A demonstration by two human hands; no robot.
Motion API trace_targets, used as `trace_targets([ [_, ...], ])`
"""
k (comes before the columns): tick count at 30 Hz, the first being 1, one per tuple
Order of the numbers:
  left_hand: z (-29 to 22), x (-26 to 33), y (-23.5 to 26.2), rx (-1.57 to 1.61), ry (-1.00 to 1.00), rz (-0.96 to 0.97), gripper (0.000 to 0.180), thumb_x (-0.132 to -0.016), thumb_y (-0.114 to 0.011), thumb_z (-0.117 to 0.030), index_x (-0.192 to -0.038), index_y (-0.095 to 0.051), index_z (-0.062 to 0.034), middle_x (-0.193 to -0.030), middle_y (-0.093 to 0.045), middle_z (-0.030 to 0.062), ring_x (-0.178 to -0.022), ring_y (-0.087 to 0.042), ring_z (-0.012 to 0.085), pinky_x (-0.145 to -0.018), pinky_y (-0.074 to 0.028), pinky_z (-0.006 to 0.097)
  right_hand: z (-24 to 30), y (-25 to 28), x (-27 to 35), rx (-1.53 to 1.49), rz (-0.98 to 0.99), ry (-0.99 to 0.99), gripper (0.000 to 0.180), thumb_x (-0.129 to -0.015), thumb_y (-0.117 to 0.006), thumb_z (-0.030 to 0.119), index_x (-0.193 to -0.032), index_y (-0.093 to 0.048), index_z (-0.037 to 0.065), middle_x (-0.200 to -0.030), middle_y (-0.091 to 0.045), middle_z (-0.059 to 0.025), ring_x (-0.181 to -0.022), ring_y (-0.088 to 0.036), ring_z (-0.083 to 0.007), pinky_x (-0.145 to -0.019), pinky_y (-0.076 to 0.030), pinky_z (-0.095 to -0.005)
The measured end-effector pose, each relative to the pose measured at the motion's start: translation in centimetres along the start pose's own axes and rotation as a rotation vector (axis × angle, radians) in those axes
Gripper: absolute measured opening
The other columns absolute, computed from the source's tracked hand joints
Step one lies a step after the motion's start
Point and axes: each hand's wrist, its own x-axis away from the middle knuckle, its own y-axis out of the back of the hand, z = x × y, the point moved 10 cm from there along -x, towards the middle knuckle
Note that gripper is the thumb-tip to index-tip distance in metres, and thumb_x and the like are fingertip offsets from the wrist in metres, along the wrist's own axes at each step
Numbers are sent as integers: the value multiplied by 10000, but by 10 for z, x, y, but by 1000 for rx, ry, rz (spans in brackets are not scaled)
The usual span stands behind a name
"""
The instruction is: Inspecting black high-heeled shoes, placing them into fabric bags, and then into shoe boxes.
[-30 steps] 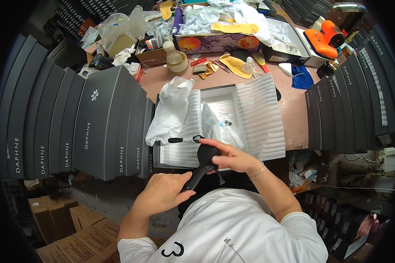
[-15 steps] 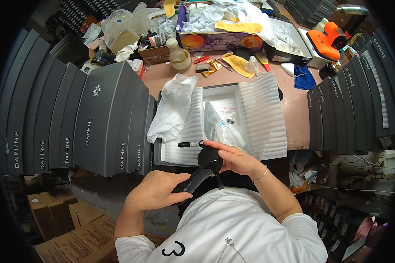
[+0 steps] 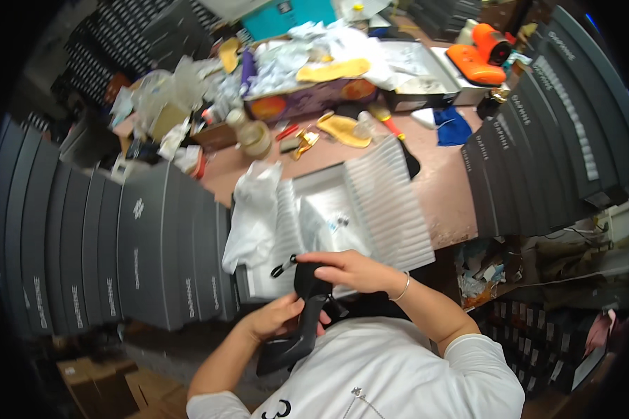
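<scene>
A black high-heeled shoe (image 3: 305, 334) is in front of my white shirt, toe down to the left and heel part up. My left hand (image 3: 276, 315) is closed around its middle, some fingers hidden behind it. My right hand (image 3: 353, 271) grips the heel end from above, fingers reaching over the back. A thin black strap (image 3: 284, 265) sticks out to the left beyond my right fingertips. Just past my hands lies an open shoe box (image 3: 261, 285), lined with white foam sheet (image 3: 391, 202). Crumpled white tissue paper (image 3: 251, 216) hangs over its left side.
Stacks of dark grey shoe boxes rise at left (image 3: 147, 244) and right (image 3: 531, 160). Across the pink table (image 3: 449, 174) are a glue jar (image 3: 254, 136), yellow insoles (image 3: 344, 129), a blue cloth (image 3: 454, 126), an orange device (image 3: 476, 64) and a paper-filled carton (image 3: 307, 98).
The shoe has swung more upright, its toe now showing lower left. My left hand has shifted from the toe end to the shoe's middle. The whole view has tilted.
</scene>
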Motion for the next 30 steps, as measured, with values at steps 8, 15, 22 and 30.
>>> trace_targets([
  [8, -99, -64, 7, 106, -339, 30, 668, -925, -464, -571, -1108, -522, 69, -900, -649, 192, -795, -686, 234, -671, -576, 306, 0, 160, 24, 743, -886, 190, 420, -916, -583, 251, -1251, -540, 2, -1235, -521, -234, -1160, -486, -397, -992, -394, -431],
  [15, -121, -118, 49, 226, -373, -31, 570, -952, -473, -492, -1245, -426, -5, -1050, -585, 171, -787, -678, 241, -689, -580, 341, -55, 229, 25, 491, -977, 41, 302, -929, -555, 222, -1072, -625, -35, -1006, -639, -205, -907, -622, -305, -854, -473, -382],
  [22, -129, -123, 54, 175, -352, -54, 573, -957, -511, -430, -1352, -305, -68, -1068, -575, 183, -821, -667, 258, -715, -568, 359, -109, 396, -65, 1313, -645, -613, 169, -814, -603, 172, -912, -684, 61, -924, -689, -146, -863, -670, -316, -756, -498, -445],
  [30, -135, -103, 62, 139, -410, -148, 586, -954, -518, -432, -1367, -300, -77, -1062, -581, 174, -817, -672, 266, -721, -565, 366, -110, 404, -65, 1187, -794, -424, 113, -803, -583, 140, -825, -620, 35, -1071, -640, -189, -866, -660, -341, -781, -481, -462],
])
